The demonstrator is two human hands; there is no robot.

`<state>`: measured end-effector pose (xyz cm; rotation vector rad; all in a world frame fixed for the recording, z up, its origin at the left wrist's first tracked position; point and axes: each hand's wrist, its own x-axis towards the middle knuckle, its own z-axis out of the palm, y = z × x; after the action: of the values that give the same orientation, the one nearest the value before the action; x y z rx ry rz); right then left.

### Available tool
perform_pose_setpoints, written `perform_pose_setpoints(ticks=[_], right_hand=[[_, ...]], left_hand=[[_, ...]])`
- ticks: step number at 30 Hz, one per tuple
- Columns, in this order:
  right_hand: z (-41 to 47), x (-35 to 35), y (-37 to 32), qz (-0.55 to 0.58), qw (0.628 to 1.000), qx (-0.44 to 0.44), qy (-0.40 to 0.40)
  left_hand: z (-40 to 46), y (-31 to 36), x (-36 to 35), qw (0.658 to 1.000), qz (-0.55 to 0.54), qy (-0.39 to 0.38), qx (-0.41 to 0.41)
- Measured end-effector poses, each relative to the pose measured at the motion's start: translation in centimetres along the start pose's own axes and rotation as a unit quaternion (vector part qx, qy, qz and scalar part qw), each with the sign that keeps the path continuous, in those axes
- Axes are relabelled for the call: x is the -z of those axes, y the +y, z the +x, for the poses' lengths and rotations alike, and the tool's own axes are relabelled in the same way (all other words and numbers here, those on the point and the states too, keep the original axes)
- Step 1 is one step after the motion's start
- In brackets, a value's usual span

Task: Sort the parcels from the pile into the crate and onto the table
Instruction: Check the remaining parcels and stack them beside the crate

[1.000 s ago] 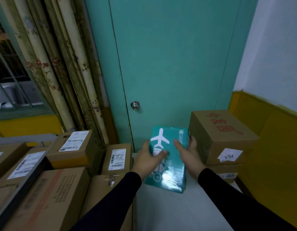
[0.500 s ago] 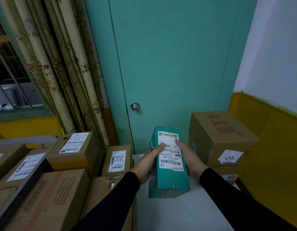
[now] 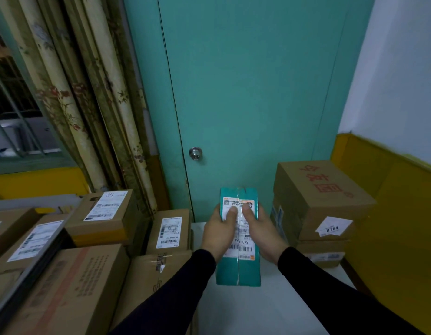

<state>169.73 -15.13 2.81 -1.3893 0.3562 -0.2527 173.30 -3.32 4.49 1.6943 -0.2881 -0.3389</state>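
Teal plastic-wrapped rectangular parcel [image 3: 238, 269] held label-up between both hands, just above white worktop [image 3: 258, 310], near its far end. Long axis running straight away from body toward teal door [image 3: 246, 93]. Left hand [image 3: 219, 233] gripping left long edge, right hand [image 3: 262, 233] gripping right edge, thumbs pressed on white shipping label [image 3: 246, 247], fingers curled under out of sight. Both hands equally near. Brown cardboard stacked boxes [image 3: 318, 201] just to right; more brown labelled cartons [image 3: 168, 230] to left. Versus half a second ago: parcel rolled flatter, label face now fully up, thumbs closer together.
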Motion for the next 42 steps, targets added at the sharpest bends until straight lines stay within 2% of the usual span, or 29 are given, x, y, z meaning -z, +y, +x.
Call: perform_pose_setpoints(ticks=[5,11,15,18,21,25,29,34,42], right_hand=[[0.1,0.1,-0.1,-0.003,1.000,-0.001,-0.009],[0.3,-0.3,0.2,-0.021,1.000,0.003,0.017],[1.2,0.5,-1.3,0.044,0.998,-0.016,0.040],[1.8,1.2,-3.1,0.088,0.993,-0.056,0.059],[1.8,1.2,-3.5,0.089,0.994,-0.062,0.017],[0.7,1.0,-2.3,0.038,0.995,-0.069,-0.063],[0.1,0.5,-0.8,0.066,0.987,-0.089,-0.113],[0.1,0.5,-0.8,0.063,0.989,-0.069,-0.118],[-0.1,0.2,0.1,0.072,0.991,-0.069,-0.089]], left_hand=[[0.1,-0.2,0.3,0.999,-0.025,-0.021,-0.002],[0.3,0.0,0.3,1.000,-0.027,-0.014,0.007],[0.4,0.0,1.0,0.996,-0.048,-0.063,0.034],[0.1,0.1,1.1,0.987,-0.093,-0.105,0.085],[0.2,-0.1,0.8,0.980,-0.138,-0.093,0.109],[0.5,-0.4,1.6,0.954,-0.248,-0.057,0.157],[0.5,-0.8,1.6,0.957,-0.235,-0.070,0.156],[0.7,-1.2,1.2,0.969,-0.209,-0.080,0.108],[0.4,-1.5,1.1,0.981,-0.153,-0.062,0.099]])
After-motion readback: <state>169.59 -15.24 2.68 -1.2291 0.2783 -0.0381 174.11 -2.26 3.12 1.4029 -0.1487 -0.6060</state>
